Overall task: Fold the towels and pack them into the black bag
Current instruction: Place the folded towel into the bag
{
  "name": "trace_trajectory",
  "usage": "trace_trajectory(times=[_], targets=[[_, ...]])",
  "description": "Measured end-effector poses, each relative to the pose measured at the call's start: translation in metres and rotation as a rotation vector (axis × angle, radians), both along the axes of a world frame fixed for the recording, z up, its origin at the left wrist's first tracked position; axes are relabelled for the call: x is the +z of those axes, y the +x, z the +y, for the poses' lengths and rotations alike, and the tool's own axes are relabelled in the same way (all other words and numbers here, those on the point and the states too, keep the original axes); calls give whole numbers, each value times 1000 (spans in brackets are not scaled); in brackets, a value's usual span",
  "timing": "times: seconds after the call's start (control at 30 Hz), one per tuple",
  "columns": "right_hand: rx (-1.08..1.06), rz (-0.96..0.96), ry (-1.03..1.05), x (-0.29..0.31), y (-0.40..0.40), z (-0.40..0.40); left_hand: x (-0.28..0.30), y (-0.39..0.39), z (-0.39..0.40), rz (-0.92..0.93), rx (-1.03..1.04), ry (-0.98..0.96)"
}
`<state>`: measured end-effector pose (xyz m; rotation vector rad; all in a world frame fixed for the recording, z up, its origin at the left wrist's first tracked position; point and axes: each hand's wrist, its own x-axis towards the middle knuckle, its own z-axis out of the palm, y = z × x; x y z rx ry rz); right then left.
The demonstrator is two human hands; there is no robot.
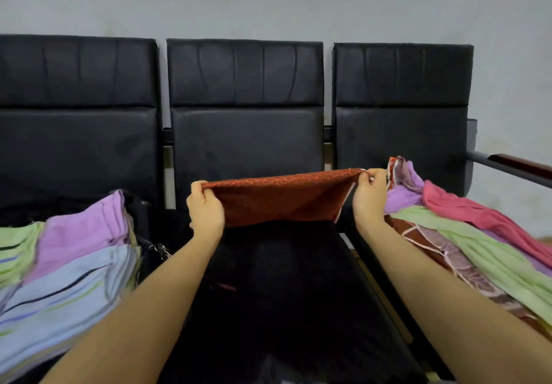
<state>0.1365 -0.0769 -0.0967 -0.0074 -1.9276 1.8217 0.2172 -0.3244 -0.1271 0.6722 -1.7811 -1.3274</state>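
A rust-red towel point(280, 200) is stretched between my hands above the middle black seat point(286, 279). My left hand point(206, 211) grips its left top corner. My right hand point(369, 194) pinches its right top corner, where a pale hem shows. The towel hangs slack below, its lower edge touching the seat. On the left seat lies a stack of folded towels point(65, 264) in green, lilac and pale blue stripes; a black bag point(149, 234) with a metal clip shows behind it, largely hidden. On the right seat lies a loose heap of towels point(466, 234) in pink, green, lilac and red pattern.
Three black padded seat backs point(245, 108) stand against a grey wall. A metal armrest with a dark wooden top point(519, 165) juts out at the far right. A narrow gap separates the middle and right seats.
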Motion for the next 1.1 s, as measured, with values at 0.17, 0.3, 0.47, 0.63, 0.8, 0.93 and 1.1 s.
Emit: trace_trajectory(times=[0.17,0.3,0.47,0.63,0.8,0.93,1.1], targets=[[-186,-84,155,-30,14,8,-31,23,4,-280,145,-206],[-213,-177,194,-48,22,14,-45,27,3,-421,138,-296],[-68,-301,304,-79,9,19,-68,14,0,-653,26,-458],[37,-463,491,-102,-8,15,-97,0,2,-790,-52,-496],[79,-525,747,-120,-10,12,-124,-3,2,-914,-173,-629],[-72,-403,788,-119,-9,3,-125,0,-4,-686,-139,-676],[-130,-302,750,-113,-24,-5,-110,-20,-13,-701,-47,-762]])
